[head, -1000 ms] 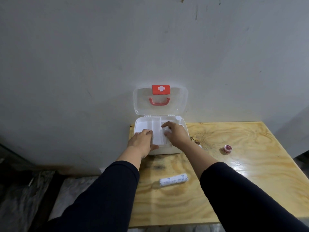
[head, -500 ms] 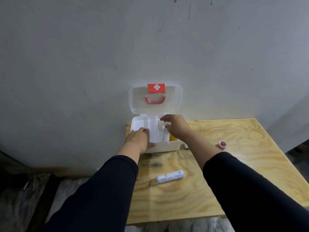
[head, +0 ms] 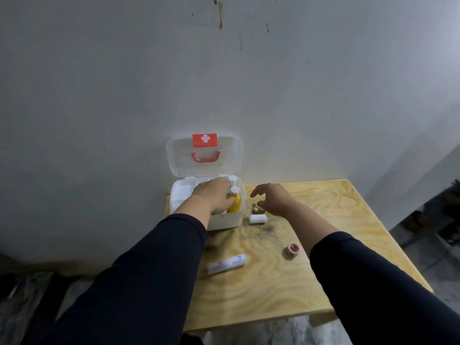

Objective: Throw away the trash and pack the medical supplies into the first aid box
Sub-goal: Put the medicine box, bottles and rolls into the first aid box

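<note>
— Left hand [head: 216, 195]?
— Reaching into the open first aid box [head: 225, 220], palm down, fingers curled over the yellow bottle [head: 234, 206] standing at the box's right side. Touching it, by the look of things; hard to tell whether truly gripped. White cap [head: 235, 189] showing just past the knuckles.
— And the right hand [head: 272, 199]?
— Hovering above the tabletop [head: 311, 270] just right of the box, fingers loosely spread and bent, holding nothing. Near a small white roll [head: 258, 218] lying beside the box's front right corner, but apart from it.
— Anything else out on the wood?
— A long white wrapped roll [head: 227, 263] with printing, lying nearer the front edge, between the two dark sleeves. A little round red-topped tin [head: 291, 249] beside the right forearm. Dark smudges on the pale plywood in front of the box.
— The box itself?
— At the tabletop's far left corner, clear lid [head: 204, 168] raised against the wall [head: 224, 83], red cross label and red handle on it. White dividers inside, left side.
— Room?
— Plain grey wall with a few dark drips up high; dim floor either side.
</note>
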`<act>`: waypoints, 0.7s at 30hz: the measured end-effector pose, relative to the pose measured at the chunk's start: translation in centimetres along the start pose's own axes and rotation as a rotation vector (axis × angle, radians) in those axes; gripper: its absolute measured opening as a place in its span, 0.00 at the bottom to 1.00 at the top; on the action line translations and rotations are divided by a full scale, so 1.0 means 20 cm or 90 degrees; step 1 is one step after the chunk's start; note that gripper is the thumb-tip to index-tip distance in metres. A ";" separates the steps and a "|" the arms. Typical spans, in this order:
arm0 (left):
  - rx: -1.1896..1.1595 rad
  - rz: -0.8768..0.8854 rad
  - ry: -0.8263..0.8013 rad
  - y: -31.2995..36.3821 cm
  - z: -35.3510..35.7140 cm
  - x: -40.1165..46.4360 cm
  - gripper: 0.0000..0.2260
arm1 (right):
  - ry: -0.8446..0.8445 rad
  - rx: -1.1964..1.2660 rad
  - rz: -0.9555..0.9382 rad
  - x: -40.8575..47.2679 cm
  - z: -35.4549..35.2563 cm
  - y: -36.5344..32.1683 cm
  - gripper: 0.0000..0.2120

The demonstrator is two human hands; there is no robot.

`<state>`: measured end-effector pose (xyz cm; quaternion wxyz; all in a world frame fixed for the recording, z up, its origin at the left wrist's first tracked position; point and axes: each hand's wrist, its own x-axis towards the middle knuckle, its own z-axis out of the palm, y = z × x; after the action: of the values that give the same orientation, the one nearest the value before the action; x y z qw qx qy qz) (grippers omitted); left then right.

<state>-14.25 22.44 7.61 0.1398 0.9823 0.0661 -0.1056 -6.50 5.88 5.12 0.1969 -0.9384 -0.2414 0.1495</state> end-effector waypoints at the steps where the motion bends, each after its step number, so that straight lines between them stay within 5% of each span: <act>1: 0.005 0.002 0.001 0.03 0.01 0.01 0.22 | -0.008 -0.005 0.002 0.01 0.01 0.04 0.15; 9: -0.009 -0.058 0.001 0.12 0.10 0.03 0.20 | -0.124 -0.063 -0.043 0.11 0.21 0.24 0.16; 21: -0.040 -0.133 0.061 0.19 0.16 -0.07 0.24 | -0.159 -0.063 -0.116 0.07 0.32 0.28 0.11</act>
<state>-15.59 17.68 6.00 0.1554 0.9691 0.1778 -0.0706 -5.50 4.01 -3.25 0.1316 -0.8951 -0.3553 0.2348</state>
